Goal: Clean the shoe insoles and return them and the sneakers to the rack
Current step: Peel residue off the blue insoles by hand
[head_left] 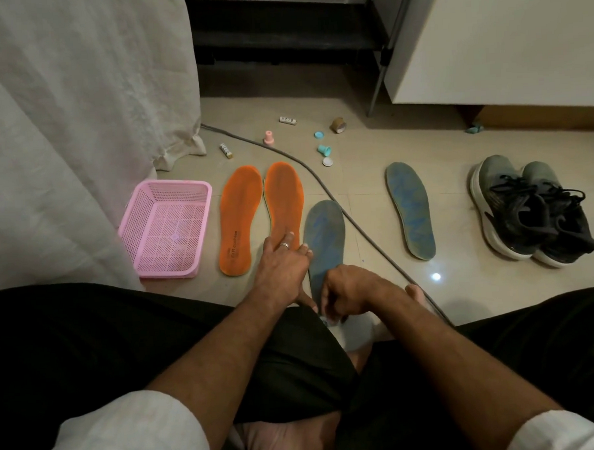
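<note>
On the floor, the near blue insole (325, 239) is being steadied by flat, straight fingers of the left hand (283, 260). Its heel end is being covered by the curled right hand (352, 290); whether anything is being gripped cannot be told.

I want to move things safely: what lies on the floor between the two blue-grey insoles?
In the head view, a grey cable runs diagonally between the near blue-grey insole and the far blue-grey insole; otherwise bare tile.
</note>
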